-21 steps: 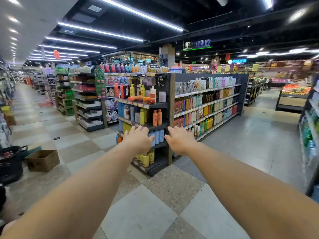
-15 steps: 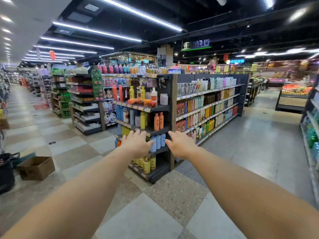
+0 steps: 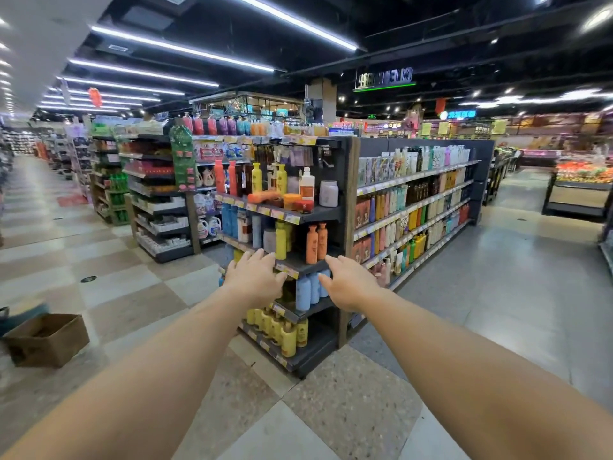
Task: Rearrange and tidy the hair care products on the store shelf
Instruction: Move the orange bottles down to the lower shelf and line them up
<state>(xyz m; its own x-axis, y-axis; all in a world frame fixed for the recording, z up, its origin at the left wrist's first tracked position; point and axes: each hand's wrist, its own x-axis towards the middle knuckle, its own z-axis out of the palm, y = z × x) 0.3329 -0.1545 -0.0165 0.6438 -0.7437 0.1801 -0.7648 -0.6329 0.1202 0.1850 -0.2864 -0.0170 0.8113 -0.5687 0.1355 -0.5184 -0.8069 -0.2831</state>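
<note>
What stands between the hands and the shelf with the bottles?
Nothing visible does. The left hand and right hand are both stretched out empty toward the end shelf, with only bare floor below them. The cardboard box sits well off to the left, out of the path.

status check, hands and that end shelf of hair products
Left hand and right hand both open, empty, stretched toward the end shelf. Bottles untouched; orange bottle lying flat up top. Nothing in the way.
</note>
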